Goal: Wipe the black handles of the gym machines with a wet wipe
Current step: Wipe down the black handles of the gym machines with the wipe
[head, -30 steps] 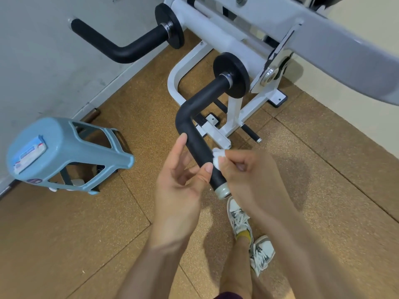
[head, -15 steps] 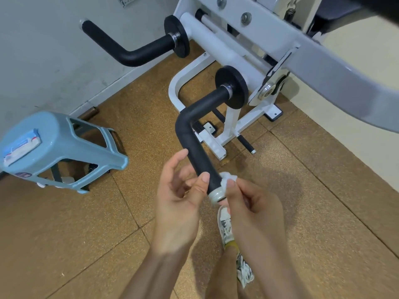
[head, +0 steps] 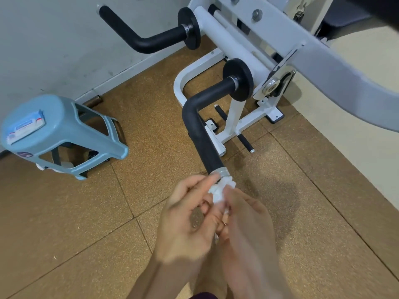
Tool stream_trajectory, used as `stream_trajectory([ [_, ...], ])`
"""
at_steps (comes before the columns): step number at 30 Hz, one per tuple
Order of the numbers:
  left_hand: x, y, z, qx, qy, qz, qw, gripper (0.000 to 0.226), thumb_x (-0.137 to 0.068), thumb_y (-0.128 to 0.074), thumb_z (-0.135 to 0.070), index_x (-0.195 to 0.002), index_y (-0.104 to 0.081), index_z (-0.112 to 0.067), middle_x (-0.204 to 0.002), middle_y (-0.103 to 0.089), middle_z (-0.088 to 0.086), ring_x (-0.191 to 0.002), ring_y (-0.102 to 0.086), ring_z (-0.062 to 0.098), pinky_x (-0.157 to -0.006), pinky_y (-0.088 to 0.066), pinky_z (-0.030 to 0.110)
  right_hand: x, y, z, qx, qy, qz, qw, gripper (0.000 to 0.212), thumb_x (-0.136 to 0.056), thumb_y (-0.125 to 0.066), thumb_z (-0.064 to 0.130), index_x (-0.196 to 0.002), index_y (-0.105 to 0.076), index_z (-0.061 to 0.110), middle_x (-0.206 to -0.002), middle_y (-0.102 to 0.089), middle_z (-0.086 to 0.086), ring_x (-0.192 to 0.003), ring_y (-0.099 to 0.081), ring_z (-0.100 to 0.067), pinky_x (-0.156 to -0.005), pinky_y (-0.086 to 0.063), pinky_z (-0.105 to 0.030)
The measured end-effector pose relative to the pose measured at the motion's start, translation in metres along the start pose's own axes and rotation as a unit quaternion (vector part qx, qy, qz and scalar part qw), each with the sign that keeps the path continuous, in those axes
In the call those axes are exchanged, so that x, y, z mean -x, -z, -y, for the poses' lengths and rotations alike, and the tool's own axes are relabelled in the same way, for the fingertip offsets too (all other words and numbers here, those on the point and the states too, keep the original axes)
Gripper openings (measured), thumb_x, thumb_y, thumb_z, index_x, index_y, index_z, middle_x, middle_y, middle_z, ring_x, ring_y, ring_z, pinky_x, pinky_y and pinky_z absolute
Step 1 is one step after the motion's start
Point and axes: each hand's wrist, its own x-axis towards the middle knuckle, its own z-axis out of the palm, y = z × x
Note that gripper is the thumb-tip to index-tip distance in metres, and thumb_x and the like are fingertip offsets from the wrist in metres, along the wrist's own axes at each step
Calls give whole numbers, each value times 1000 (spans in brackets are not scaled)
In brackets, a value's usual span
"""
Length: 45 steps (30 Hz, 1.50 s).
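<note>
A bent black padded handle (head: 199,134) juts from the white gym machine (head: 235,46) toward me and ends in a silver cap (head: 222,171). Just below that cap, a crumpled white wet wipe (head: 220,189) sits between both hands. My right hand (head: 246,214) pinches the wipe and looks blurred. My left hand (head: 187,214) touches the wipe's left edge with thumb and fingertips; whether it grips is unclear. A second black handle (head: 140,37) sticks out at the upper left near the wall.
A pale blue plastic stool (head: 62,134) stands at the left with a pack of wipes (head: 24,127) on its seat. The machine's grey arm (head: 345,76) crosses the upper right. The floor is brown cork tile (head: 64,223); a grey wall (head: 54,39) is at the left.
The wipe slid down the near handle and came off past its silver end. Both hands dropped lower and closer to me, and the view tilted slightly.
</note>
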Motion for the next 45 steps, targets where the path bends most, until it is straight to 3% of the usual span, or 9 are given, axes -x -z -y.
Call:
stream_trajectory([
  [5,2,-13,1,11,32,-47,998,40,-80,-71,-3,-96,-66,-40,-86,-62,-13,-81,-60,12,-75,-51,29,6,7,12,73,-20,38,996,37,-93,-54,14,-64,-77,18,-56,-68,1,-58,-67,-8,-69,-51,-32],
  [8,0,-23,-2,214,126,-101,963,28,-83,-65,-2,-77,-65,-30,-67,-58,-4,-64,-56,17,-63,-52,36,10,7,20,193,19,41,980,42,-92,-54,23,-59,-74,38,-60,-71,9,-60,-67,-1,-72,-55,-32],
  [13,-21,-27,7,420,198,-173,869,12,-80,-67,-10,-76,-60,-19,-66,-34,35,-65,-39,24,-58,-46,21,-1,15,26,365,254,-45,895,29,-81,-59,39,-109,-62,46,-94,-66,25,-87,-61,9,-76,-52,-24],
  [19,-19,-43,-3,444,258,-242,823,23,-72,-73,-18,-94,-73,-17,-84,-73,9,-86,-69,26,-84,-56,33,-28,10,24,518,389,0,762,28,-86,-67,21,-111,-69,32,-103,-60,23,-94,-63,-6,-80,-55,-32],
  [23,-7,-43,-2,369,208,-195,885,37,-68,-81,-17,-94,-74,-43,-65,-57,-4,-86,-58,17,-95,-48,31,-33,23,34,532,363,60,762,36,-84,-69,19,-117,-66,31,-110,-60,22,-98,-61,-1,-82,-53,-20],
  [29,-25,-39,2,488,298,-216,791,28,-63,-69,-8,-89,-71,2,-55,-67,4,-47,-60,9,-49,-48,15,-42,23,54,479,280,127,822,34,-74,-77,17,-100,-69,37,-92,-65,15,-88,-64,-3,-74,-50,-11],
  [35,-44,-47,-5,450,326,-279,783,15,-65,-72,-28,-71,-71,-14,-67,-62,9,-62,-53,19,-65,-49,31,-45,23,54,443,257,133,848,33,-70,-79,19,-93,-69,40,-87,-67,11,-83,-66,-7,-73,-52,-13],
  [41,-41,-44,-15,401,238,-274,841,18,-78,-65,-17,-95,-66,-12,-65,-63,0,-61,-57,13,-59,-49,25,-47,21,59,463,243,156,838,46,-73,-78,23,-111,-63,43,-104,-63,18,-83,-60,-8,-74,-54,-20],
  [45,-22,-37,-16,271,236,-194,913,37,-77,-61,-39,-114,-68,-33,-79,-73,-14,-64,-59,2,-61,-46,16,-49,16,68,498,233,194,812,49,-77,-73,29,-120,-57,45,-110,-60,23,-84,-58,-8,-74,-53,-19],
])
